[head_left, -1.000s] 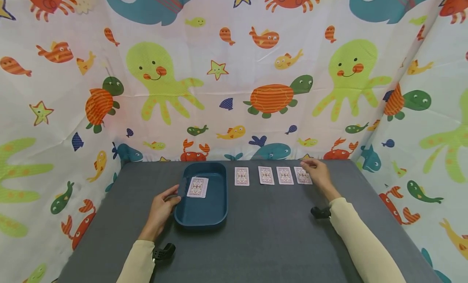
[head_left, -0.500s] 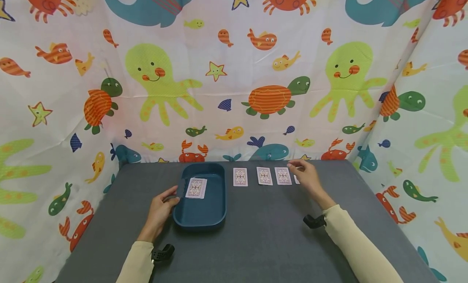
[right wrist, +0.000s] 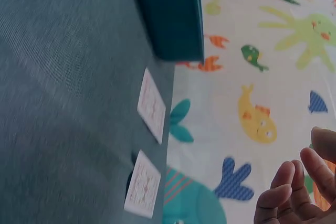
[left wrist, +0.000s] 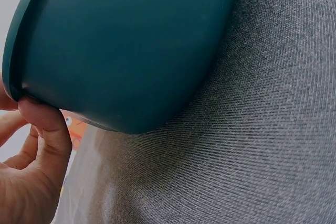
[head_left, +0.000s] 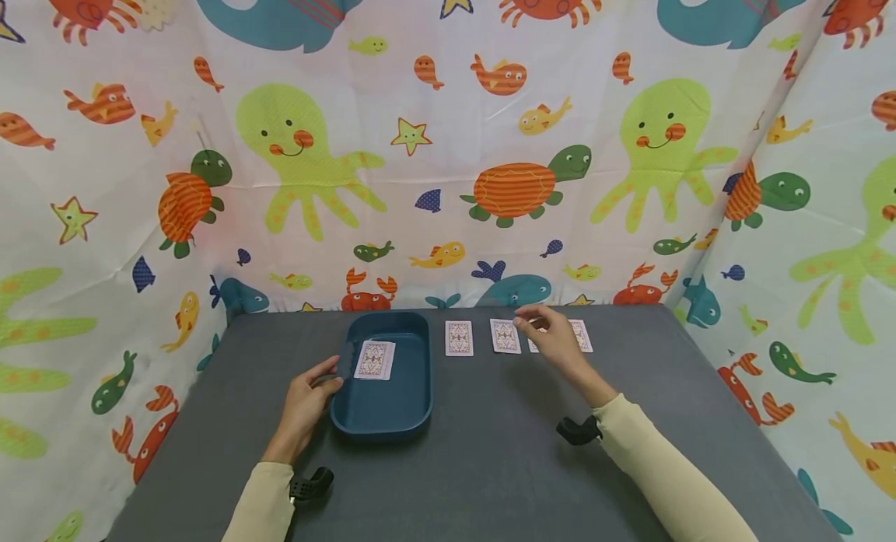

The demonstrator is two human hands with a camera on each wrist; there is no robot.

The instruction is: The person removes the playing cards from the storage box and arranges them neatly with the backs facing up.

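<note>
A dark blue plastic tray [head_left: 381, 429] stands on the table, with several patterned playing cards [head_left: 374, 360] stacked face down inside it. My left hand [head_left: 308, 402] holds the tray's left rim, and the left wrist view shows the thumb [left wrist: 44, 116] pressed under the lip. To the right of the tray, face-down cards lie in a row: one card [head_left: 459, 338] nearest the tray, another card [head_left: 505, 336], one partly covered by my right hand [head_left: 556, 344], and a far-right card [head_left: 581, 336]. The right hand hovers above the row, fingers loosely curled, with nothing visible in them.
The grey cloth-covered table [head_left: 490, 464] reaches back to a white curtain [head_left: 448, 161] printed with sea animals. The curtain also runs along both sides. Black straps sit on both wrists.
My right hand has moved left along the row of cards, from the far-right card to the one beside it. The left hand stays at the tray's rim.
</note>
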